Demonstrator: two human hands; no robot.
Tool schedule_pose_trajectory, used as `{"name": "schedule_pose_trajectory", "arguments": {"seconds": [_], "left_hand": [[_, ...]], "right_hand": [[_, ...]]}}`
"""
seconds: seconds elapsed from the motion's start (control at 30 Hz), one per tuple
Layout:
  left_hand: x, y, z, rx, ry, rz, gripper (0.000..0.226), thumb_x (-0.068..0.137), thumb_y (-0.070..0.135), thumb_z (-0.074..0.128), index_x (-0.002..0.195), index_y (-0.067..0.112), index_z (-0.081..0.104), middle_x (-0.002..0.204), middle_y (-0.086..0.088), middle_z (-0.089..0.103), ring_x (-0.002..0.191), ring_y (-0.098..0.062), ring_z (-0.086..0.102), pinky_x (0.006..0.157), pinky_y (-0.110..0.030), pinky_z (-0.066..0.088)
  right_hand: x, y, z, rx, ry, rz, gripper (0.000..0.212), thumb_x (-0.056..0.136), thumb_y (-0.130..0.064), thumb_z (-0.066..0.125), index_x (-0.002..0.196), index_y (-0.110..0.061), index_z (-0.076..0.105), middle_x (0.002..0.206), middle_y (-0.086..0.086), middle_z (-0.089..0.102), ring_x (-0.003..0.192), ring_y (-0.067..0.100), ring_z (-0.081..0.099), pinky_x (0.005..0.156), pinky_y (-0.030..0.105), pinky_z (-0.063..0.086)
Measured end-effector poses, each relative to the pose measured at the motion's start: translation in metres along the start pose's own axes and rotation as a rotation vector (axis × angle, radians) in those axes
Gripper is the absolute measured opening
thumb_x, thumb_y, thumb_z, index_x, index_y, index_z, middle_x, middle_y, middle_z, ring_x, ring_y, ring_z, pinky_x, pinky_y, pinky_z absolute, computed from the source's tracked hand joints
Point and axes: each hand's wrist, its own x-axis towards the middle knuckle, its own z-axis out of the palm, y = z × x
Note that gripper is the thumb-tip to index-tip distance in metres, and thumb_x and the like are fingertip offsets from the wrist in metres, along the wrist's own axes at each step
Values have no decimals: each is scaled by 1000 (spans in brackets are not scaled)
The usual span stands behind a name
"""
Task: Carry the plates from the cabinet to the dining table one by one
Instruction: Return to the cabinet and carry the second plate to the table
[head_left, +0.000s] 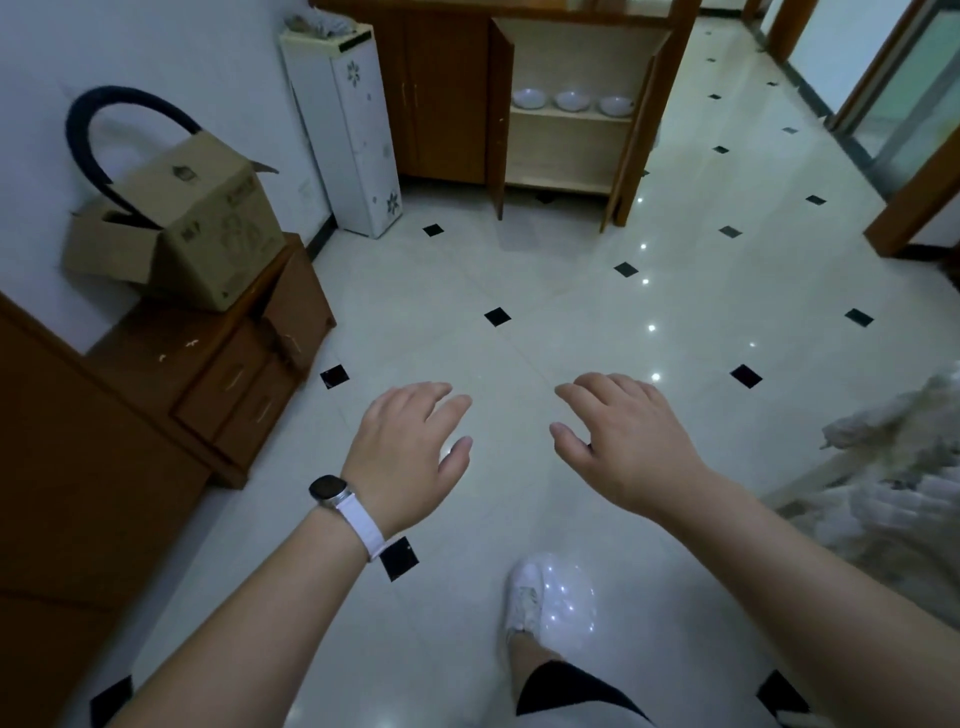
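Cardboard box (197, 218), flaps open, on wooden drawer unit (234, 364) at far left. Narrow white stand (353, 140) against wall, just beside cabinet (566, 150). Left hand (405, 452) over tiled floor (519, 291), palm down, fingers straight and loose, holding nothing; watch (330, 491) with white strap on wrist. White shoe (524, 592) on floor, lower centre. Cabinet at far wall, doors swung open; three white plates (572, 100) in row on upper shelf inside, well apart from hands. Right hand (628, 441) palm down, fingers relaxed, empty.
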Motion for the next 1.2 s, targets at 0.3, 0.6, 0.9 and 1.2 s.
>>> {"name": "schedule_pose_trajectory", "arguments": {"seconds": [0.3, 0.6, 0.9, 1.2], "left_hand": [[146, -50, 40, 60, -27, 3, 38, 83, 30, 64, 117, 13, 67, 116, -10, 66, 106, -30, 61, 92, -42, 45], [290, -60, 57, 68, 2, 50, 38, 84, 27, 68, 118, 11, 67, 118, -12, 66, 108, -32, 61, 93, -44, 46], [395, -98, 86, 53, -3, 106, 40, 84, 30, 60, 117, 9, 68, 117, -14, 66, 106, -33, 62, 94, -45, 47], [523, -189, 144, -17, 38, 224, 41, 84, 30, 60, 119, 11, 66, 115, -13, 66, 103, -33, 62, 91, -44, 47]], "right_hand": [[150, 72, 27, 43, -12, 24, 40, 93, -41, 54, 122, -16, 62, 118, 2, 64, 112, 28, 55, 97, 39, 36], [264, 145, 12, 43, 5, 24, 43, 95, -42, 48, 127, -16, 59, 121, 2, 61, 115, 26, 52, 98, 36, 32], [352, 190, 16, 4, 0, 57, 46, 96, -45, 45, 130, -17, 57, 126, 1, 60, 118, 24, 51, 101, 37, 32], [482, 212, 44, -5, 25, 91, 46, 92, -42, 47, 121, -12, 65, 121, 6, 65, 111, 28, 59, 95, 41, 43]]}}
